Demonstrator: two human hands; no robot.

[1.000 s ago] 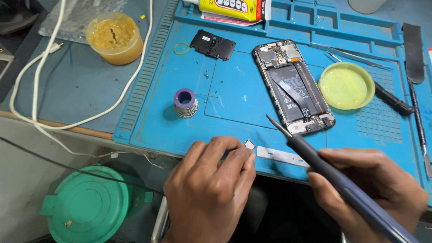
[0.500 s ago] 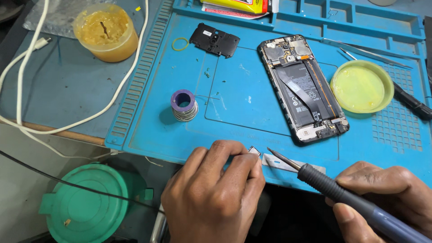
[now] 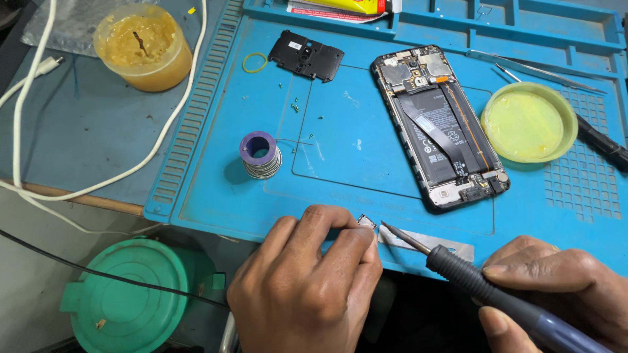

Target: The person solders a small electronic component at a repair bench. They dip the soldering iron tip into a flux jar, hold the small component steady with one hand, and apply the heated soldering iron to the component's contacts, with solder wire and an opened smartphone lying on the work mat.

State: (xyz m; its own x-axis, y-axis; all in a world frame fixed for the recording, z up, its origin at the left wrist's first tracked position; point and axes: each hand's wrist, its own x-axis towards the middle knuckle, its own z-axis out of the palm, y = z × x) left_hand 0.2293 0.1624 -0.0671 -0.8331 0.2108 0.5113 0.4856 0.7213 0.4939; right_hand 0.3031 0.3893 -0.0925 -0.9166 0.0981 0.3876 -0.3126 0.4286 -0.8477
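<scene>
— What had changed since half a second before?

— The soldering iron (image 3: pixel 484 287) had come lower and nearer: its tip now sat just beside the small metal part (image 3: pixel 367 222), where earlier it had stood a little off, pointing over the metal strip (image 3: pixel 428 243). The left hand (image 3: pixel 307 281) had hardly shifted.

— And the hands themselves?

— The left hand was curled, its fingertips (image 3: pixel 356 236) pinching the small metal part against the near edge of the blue mat (image 3: pixel 366 157). The right hand (image 3: pixel 556 287) was clenched around the iron's dark handle, pen-fashion.

— Where did the part lie from the iron?

— At about ten o'clock from the right hand. The iron's long axis ran from four o'clock up to ten o'clock, tip leading, straight at the part. The left hand was the nearer one, already touching it; the right reached it only through the tip.

— Anything else on the surface?

— The opened phone (image 3: pixel 438 124) lay at one o'clock from the part, back off, well apart. The solder spool (image 3: pixel 260 155) stood at eleven o'clock, the yellow-green dish (image 3: pixel 528 124) at two o'clock, and the amber flux tub (image 3: pixel 142 47) far off at ten o'clock.
</scene>
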